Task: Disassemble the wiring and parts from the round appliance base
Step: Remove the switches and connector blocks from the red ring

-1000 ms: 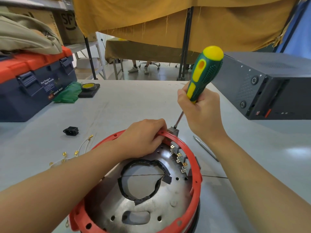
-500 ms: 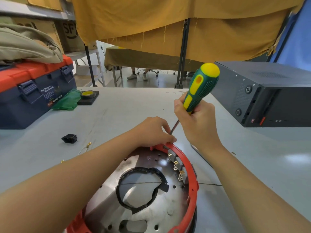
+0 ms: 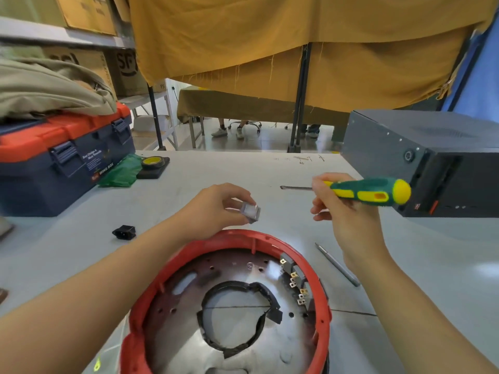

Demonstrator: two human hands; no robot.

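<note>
The round appliance base (image 3: 321, 276) has a red plastic rim and a shiny metal plate with a ragged black ring round its centre hole; it lies on the table in front of me. Several small switch blocks (image 3: 293, 276) with brass terminals sit inside its right rim. My left hand (image 3: 216, 209) pinches a small grey square part (image 3: 251, 211) just above the far rim. My right hand (image 3: 340, 209) holds a green and yellow screwdriver (image 3: 370, 191) level above the table, with its blade pointing left.
A black socket part (image 3: 123, 232) lies on the table at left. A thin metal rod (image 3: 337, 264) lies right of the base. A blue and red toolbox (image 3: 59, 157) stands at far left, a tape roll (image 3: 152, 163) beside it. A dark grey case (image 3: 421, 163) stands at right.
The screwdriver has come away from the rim and now lies level in my right hand. My left hand has lifted the small grey part off the rim.
</note>
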